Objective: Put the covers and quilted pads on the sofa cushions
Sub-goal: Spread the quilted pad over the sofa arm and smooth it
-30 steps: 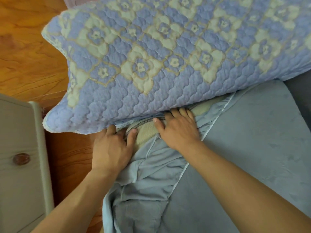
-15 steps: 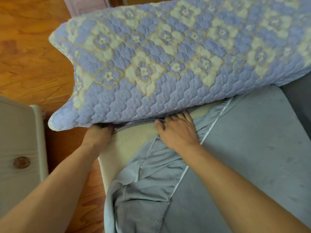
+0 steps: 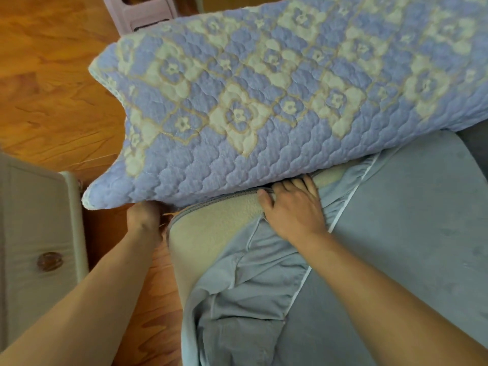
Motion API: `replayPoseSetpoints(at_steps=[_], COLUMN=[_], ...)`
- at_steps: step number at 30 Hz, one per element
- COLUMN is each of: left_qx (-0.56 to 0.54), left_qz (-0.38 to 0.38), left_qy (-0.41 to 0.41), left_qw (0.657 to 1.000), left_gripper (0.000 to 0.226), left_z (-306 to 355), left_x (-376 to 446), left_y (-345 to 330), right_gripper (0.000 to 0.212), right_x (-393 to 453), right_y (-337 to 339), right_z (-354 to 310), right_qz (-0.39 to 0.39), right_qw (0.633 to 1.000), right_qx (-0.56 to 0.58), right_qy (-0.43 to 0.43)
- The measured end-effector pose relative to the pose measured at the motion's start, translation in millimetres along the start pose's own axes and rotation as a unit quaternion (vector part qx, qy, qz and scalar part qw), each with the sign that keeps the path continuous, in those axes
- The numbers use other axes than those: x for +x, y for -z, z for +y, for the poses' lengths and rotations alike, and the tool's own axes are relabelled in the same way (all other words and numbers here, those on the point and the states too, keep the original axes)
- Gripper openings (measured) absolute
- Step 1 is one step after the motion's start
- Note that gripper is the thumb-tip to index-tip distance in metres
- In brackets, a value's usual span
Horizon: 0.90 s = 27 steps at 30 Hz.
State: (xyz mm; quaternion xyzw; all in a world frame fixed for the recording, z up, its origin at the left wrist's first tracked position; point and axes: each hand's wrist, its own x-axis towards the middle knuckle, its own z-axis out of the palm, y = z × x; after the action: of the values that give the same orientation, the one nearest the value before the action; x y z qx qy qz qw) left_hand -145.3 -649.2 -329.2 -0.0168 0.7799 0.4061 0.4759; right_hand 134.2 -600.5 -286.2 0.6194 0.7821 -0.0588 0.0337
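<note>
floor [image 3: 52, 88]: orange wood | cabinet [image 3: 39, 233]: pale, round knob

— Is any writing, label, brand or number showing anywhere here?
— No, nothing readable is showing. The quilted pad [image 3: 290, 96] is carrying only a flower pattern, with no letters in it.
— And the blue-grey cover [image 3: 396, 233]?
— It is showing plain cloth with no tag or print in sight.
— The pale cabinet [image 3: 34, 233] at the left?
— It is bearing just a round wooden knob [image 3: 49, 261], no sign or number.
</note>
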Motion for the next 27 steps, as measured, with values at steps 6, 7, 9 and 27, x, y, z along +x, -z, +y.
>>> replayPoseSetpoints(at_steps=[6, 7, 9, 27], left_qx=[0.026, 0.044, 0.059, 0.175], left_qz=[-0.208, -0.217, -0.194, -0.04], left_qy=[0.076, 0.073, 0.038, 0.017], left_qw=[0.975, 0.972, 0.978, 0.984], left_gripper=[0.025, 0.022, 0.022, 0.018], left_z=[-5, -6, -10, -14], left_x=[-9, -3, 3, -141], left_y=[-4, -3, -4, 94], right_gripper=[0.068, 0.07, 0.073, 0.059], right_x=[6, 8, 8, -64], right_y=[-1, -1, -1, 81], right_z=[1, 1, 1, -25], right_qz=[-0.035, -0.041, -0.045, -0.316], right_qw=[0.999, 0.999, 0.999, 0.948], right_qx=[-0.001, 0.002, 0.002, 0.045], right_qy=[0.004, 0.001, -0.005, -0.006])
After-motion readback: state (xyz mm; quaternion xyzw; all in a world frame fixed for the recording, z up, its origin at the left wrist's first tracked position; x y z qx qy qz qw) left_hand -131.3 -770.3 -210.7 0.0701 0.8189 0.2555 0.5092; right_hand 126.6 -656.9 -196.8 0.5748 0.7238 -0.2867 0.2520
